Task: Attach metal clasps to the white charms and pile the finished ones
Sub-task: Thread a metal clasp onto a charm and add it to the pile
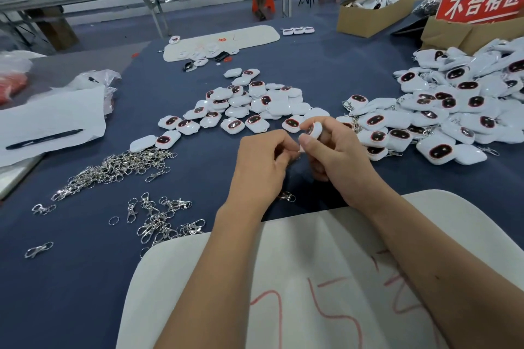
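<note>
Head view shows me both hands meeting just above the blue counter (283,59), and the piece in play is one white charm (314,130), pinched between thumb and fingertips of my right hand (337,153) and tipped so its dark face looks left. I judge it a light, hard, glossy shell, likely slippery at the rounded edges, so the flat sides are the place to hold it, leaving the small loop end free for the ring. My left hand (262,161) has its fingers curled in toward the charm, nipping something small at the fingertips; a glint there suggests a metal clasp (297,152), though it is too tiny for me to be sure. A clasp should be stiff and springy, best taken by its body. Both forearms come up from the white sheet (283,278) in front of me, wrists slightly raised, knuckles facing the camera. Loose clasps (119,170) lie spread at my left, bare charms (243,105) are heaped ahead, and the clasped pile (442,116) sits to the right, near the working hands.
</note>
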The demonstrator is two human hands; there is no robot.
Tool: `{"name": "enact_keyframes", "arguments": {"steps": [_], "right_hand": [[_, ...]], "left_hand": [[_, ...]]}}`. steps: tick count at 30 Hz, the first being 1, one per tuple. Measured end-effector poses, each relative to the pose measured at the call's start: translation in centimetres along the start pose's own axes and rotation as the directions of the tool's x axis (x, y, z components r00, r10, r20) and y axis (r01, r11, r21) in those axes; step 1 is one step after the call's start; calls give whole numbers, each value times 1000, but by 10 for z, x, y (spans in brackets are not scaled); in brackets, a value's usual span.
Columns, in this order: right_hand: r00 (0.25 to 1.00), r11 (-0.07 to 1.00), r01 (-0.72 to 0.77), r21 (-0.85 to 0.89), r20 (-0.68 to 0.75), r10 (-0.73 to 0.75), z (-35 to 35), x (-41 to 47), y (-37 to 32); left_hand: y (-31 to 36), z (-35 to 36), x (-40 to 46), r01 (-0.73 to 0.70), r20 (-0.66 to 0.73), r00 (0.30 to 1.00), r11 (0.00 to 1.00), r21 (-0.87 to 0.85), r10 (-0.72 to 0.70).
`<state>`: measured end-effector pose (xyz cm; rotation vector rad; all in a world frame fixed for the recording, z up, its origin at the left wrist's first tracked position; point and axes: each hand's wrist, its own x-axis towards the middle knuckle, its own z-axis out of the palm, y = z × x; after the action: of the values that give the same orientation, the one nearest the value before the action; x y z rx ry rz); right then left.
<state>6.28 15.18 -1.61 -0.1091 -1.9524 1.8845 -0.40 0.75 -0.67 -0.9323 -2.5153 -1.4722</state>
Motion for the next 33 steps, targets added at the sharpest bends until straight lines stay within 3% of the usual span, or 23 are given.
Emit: {"name": "enact_keyframes", "arguments": {"steps": [3, 6, 9, 12, 19, 25, 33], "right_hand": [[999, 966, -35, 257, -10, 39, -3, 1, -2], [999, 947, -44, 318, 7, 44, -7, 3, -3], [1000, 950, -31, 309, 13, 29, -8, 4, -1], [1000, 961, -22, 277, 10, 20, -8, 4, 0], [1000, 970, -3, 243, -8, 5, -6, 5, 2], [998, 979, -25, 204, -57, 38, -5, 6, 4], [998, 996, 6, 84, -55, -1, -4, 5, 5]], "left_hand": [[8, 7, 1, 90, -114, 985, 949, -301, -130], [14, 11, 1, 198, -35, 965, 807, -556, -261], [13, 10, -1, 281, 69, 946, 694, -663, -316], [15, 8, -2, 288, 56, 934, 652, -701, -353], [14, 10, -3, 237, -69, 924, 706, -667, -376], [12, 8, -2, 141, -169, 963, 927, -347, -209], [3, 0, 0, 73, 20, 997, 988, -136, -71]]}}
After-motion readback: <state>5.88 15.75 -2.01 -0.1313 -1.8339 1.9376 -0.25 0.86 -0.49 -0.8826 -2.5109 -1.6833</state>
